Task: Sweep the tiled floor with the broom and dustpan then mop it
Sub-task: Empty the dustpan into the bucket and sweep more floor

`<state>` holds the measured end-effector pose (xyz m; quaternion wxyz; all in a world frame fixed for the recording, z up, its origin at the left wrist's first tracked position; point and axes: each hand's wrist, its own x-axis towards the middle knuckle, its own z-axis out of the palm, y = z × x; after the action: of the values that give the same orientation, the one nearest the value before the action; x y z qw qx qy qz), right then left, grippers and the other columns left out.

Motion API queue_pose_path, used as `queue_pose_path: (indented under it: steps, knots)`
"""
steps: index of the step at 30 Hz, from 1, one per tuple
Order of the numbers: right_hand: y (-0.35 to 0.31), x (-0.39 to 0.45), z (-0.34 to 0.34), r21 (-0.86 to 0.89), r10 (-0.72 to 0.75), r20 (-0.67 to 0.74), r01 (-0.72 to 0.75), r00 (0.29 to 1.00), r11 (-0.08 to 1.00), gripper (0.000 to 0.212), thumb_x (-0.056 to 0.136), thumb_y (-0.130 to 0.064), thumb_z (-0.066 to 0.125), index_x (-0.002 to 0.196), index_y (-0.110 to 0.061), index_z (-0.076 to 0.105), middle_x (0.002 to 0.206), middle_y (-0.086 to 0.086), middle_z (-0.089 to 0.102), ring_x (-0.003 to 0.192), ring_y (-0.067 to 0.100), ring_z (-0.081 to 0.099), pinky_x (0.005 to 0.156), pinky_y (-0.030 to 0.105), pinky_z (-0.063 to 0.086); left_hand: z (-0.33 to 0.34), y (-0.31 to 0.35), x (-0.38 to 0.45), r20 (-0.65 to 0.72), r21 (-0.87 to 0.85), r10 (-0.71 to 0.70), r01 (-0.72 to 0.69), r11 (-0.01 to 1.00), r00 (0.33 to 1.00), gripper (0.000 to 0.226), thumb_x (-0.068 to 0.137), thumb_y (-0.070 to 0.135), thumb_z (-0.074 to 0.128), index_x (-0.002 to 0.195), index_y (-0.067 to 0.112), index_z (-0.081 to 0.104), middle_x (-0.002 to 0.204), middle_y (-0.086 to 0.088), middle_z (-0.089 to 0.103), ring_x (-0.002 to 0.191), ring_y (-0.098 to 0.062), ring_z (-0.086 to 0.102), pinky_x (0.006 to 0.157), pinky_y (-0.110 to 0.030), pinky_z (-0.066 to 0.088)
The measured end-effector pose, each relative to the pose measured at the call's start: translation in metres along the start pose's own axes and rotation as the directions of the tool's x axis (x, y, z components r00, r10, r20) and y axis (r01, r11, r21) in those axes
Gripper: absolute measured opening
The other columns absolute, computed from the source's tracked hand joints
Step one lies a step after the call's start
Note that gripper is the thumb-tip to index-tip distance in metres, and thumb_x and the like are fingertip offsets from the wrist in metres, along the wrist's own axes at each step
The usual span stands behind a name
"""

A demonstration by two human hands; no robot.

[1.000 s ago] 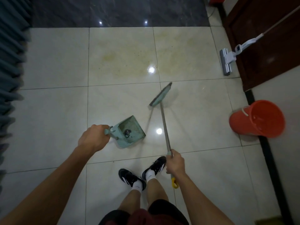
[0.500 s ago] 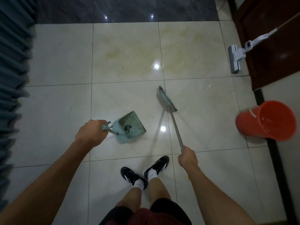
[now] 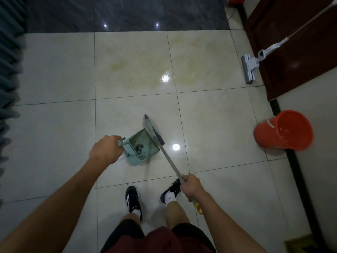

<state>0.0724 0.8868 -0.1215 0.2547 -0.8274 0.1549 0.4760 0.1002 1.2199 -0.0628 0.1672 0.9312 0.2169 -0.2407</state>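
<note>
My left hand point(image 3: 105, 149) grips the handle of a pale green dustpan point(image 3: 141, 148) that rests on the tiled floor point(image 3: 54, 125) in front of my feet. A small dark clump of debris lies inside the pan. My right hand point(image 3: 191, 186) grips the metal stick of the broom point(image 3: 155, 134). The broom's green head with dark bristles sits right at the dustpan's open right edge. Yellowish stains mark the tiles farther ahead.
A white flat mop point(image 3: 249, 67) leans against a dark wooden door point(image 3: 300, 42) at the upper right. An orange bucket point(image 3: 284, 132) stands by the right wall. A grey curtain point(image 3: 9, 70) hangs at the left. My shoes point(image 3: 134, 199) stand just behind the dustpan.
The broom head has swept from the tile ahead back to the dustpan's open edge. My right hand moved with the stick. The dustpan has stayed in my left hand.
</note>
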Motion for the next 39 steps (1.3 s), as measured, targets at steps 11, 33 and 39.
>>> queue_pose_path:
  steps: [11,33,39]
  knots:
    - [-0.024,-0.058,0.029,-0.162,-0.063,-0.168,0.035,0.984,0.986,0.043,0.091,-0.01,0.053,0.133,-0.015,0.062,0.103,0.01,0.068,0.077,0.023,0.065,0.058,0.028,0.054,-0.017,-0.076,-0.015,0.027,0.013,0.093,-0.093,0.996,0.995,0.01,0.086,0.023,0.059,0.088,0.026,0.067,0.08,-0.003,0.066,0.069,-0.027,0.062,0.064,-0.033,0.052]
    - [-0.03,-0.078,0.095,0.365,0.064,-0.063,-0.036,0.996,0.93,0.048,0.092,-0.006,0.059,0.139,-0.016,0.056,0.07,0.01,0.064,0.043,0.015,0.05,0.039,0.023,0.042,-0.007,-0.093,-0.012,0.025,0.101,0.197,-0.199,0.975,0.98,0.021,0.092,0.027,0.054,0.105,0.03,0.07,0.085,-0.004,0.068,0.073,-0.028,0.066,0.07,-0.039,0.06]
    - [-0.005,-0.098,0.05,0.525,0.086,-0.15,0.005,0.985,0.851,0.042,0.091,-0.004,0.059,0.13,-0.019,0.061,0.072,0.012,0.062,0.052,0.019,0.05,0.041,0.025,0.043,-0.016,-0.039,-0.01,0.004,0.147,0.292,-0.289,0.946,0.956,0.02,0.091,0.028,0.056,0.104,0.031,0.071,0.081,-0.001,0.068,0.068,-0.024,0.064,0.063,-0.034,0.057]
